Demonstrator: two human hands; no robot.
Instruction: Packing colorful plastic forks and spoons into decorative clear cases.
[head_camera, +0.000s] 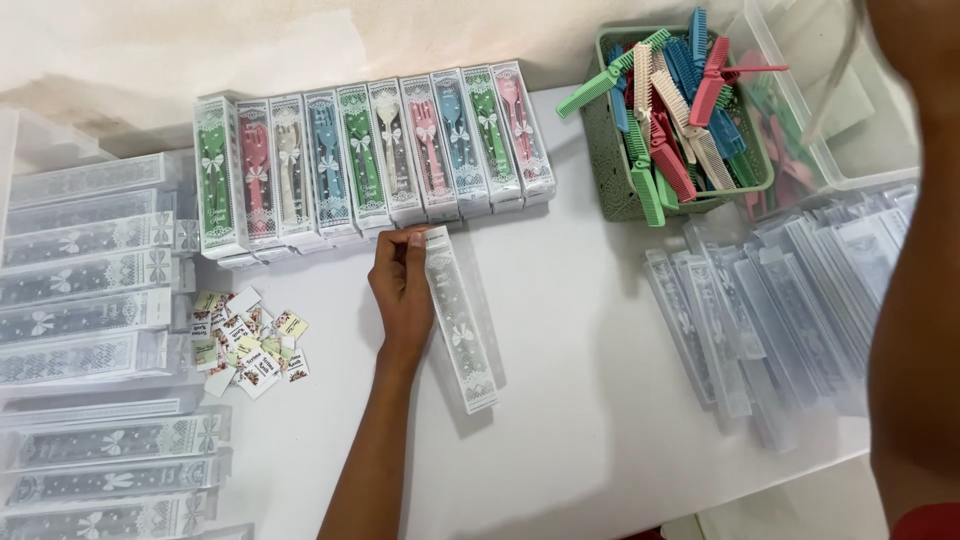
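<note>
White table (580, 330) w/ left hand (402, 290) on clear box (460, 320), pale wall behind.

From my remote seat the scene was bright and evenly lit, with soft daylight-like light on the white tabletop (600, 300). Shadows were faint and short, falling right of the clear box (460, 320). The near arm (915, 300) at right was dark, blurred and out of focus.

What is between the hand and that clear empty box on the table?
Nothing. The left hand already touches the clear box, with fingertips on its top end. The right hand is not clearly in view; only an arm shows at the right edge.
</note>
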